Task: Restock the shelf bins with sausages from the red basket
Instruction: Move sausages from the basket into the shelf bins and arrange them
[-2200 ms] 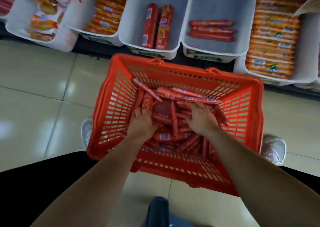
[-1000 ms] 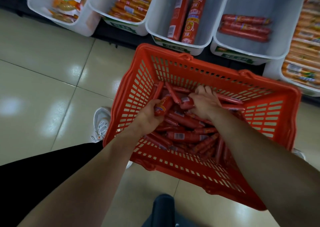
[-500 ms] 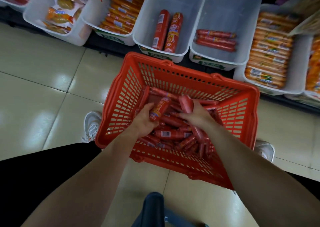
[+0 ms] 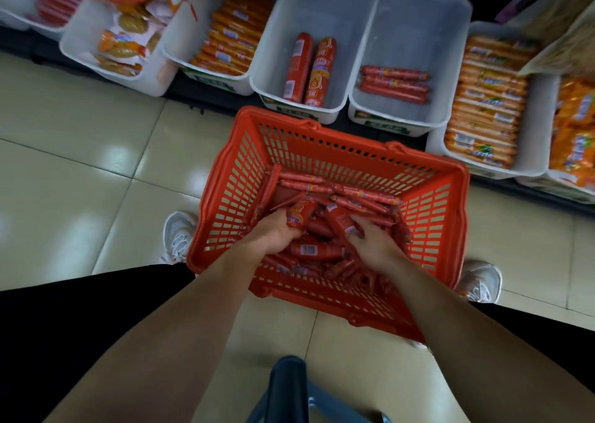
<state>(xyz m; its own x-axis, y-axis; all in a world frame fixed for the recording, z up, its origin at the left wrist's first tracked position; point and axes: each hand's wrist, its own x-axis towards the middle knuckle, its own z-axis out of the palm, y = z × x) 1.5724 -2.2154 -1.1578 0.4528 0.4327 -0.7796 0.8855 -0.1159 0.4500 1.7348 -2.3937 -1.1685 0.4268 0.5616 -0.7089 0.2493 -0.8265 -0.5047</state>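
Over the pile in the red basket [image 4: 322, 136], the left hand [image 4: 276, 236] is gripping a yellow-printed sausage [image 4: 301, 211] while the right hand [image 4: 375, 245] is closing curled fingers around a second thick sausage [image 4: 342, 220].

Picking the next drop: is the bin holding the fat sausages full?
Nearly empty: the bin holds just two fat sausages, and its floor is mostly bare.

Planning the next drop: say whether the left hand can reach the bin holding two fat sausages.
Probably yes: the left hand, gripping a thick sausage, is in the red basket, and that open-topped bin lies just past its rim.
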